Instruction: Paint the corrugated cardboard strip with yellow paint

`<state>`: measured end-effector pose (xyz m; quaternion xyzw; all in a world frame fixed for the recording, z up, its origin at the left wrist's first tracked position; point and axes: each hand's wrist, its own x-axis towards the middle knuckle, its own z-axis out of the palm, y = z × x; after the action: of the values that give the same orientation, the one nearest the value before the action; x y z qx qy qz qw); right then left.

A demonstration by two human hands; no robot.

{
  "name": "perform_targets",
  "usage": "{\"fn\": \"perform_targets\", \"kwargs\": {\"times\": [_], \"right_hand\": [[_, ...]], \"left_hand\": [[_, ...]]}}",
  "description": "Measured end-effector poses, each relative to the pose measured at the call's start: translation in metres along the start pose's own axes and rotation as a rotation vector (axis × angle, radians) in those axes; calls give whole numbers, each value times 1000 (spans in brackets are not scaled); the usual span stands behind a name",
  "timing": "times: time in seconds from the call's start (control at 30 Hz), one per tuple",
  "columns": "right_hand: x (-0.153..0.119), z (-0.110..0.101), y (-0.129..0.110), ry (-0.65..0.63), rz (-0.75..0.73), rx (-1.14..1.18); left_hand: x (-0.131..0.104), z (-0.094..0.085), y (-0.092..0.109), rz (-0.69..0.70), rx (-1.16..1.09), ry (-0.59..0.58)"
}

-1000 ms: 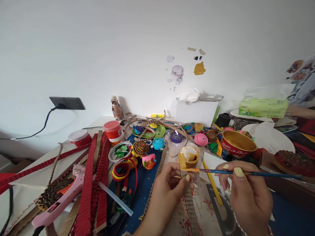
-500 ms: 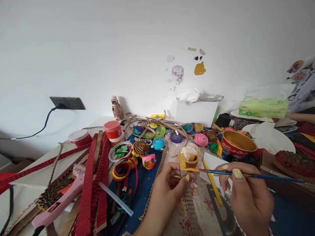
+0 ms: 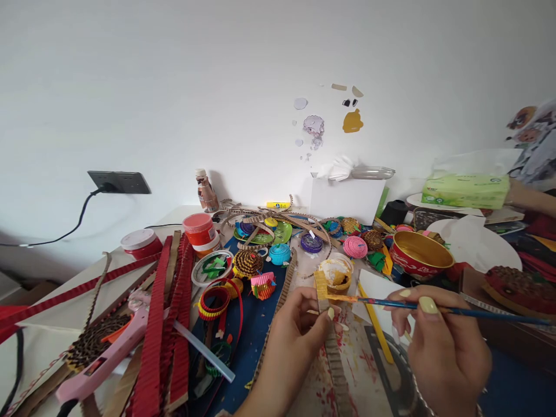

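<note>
My left hand (image 3: 299, 333) pinches a strip of corrugated cardboard (image 3: 334, 370) between thumb and fingers. The strip's upper end is coated in yellow paint, while the lower part is bare brown and hangs toward me. My right hand (image 3: 443, 341) grips a blue paintbrush (image 3: 391, 303) like a pen. The brush's orange-yellow bristles touch the strip's edge just above my left thumb. Right behind the strip stands a small tub of paint (image 3: 341, 281), yellow with white smears, partly hidden by the strip.
Coiled paper pieces, such as a pink coil (image 3: 355, 247), lie beyond the tub. A red tin (image 3: 421, 253) stands to the right. Red corrugated strips (image 3: 154, 324) and a pink glue gun (image 3: 113, 347) with its stick are at left. A yellow pencil (image 3: 376, 324) lies beside the tub.
My right hand and the brush have shifted slightly right, the tip sliding across the strip's edge. My left hand holds nearly still. At far right, a person's arm has come nearer the tissue pack.
</note>
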<state>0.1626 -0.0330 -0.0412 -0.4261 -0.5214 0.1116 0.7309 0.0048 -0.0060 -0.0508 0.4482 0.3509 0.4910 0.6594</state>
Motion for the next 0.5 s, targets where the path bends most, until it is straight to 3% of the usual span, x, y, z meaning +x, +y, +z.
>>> {"fn": "perform_targets", "kwargs": {"times": [0.1, 0.33, 0.5], "right_hand": [[2, 0, -1, 19, 1, 30], [2, -2, 2, -100, -35, -22], [1, -3, 6, -66, -41, -22]], "left_hand": [[0, 0, 0, 3, 0, 1], [2, 1, -2, 4, -8, -7], [0, 1, 0, 0, 1, 1]]}}
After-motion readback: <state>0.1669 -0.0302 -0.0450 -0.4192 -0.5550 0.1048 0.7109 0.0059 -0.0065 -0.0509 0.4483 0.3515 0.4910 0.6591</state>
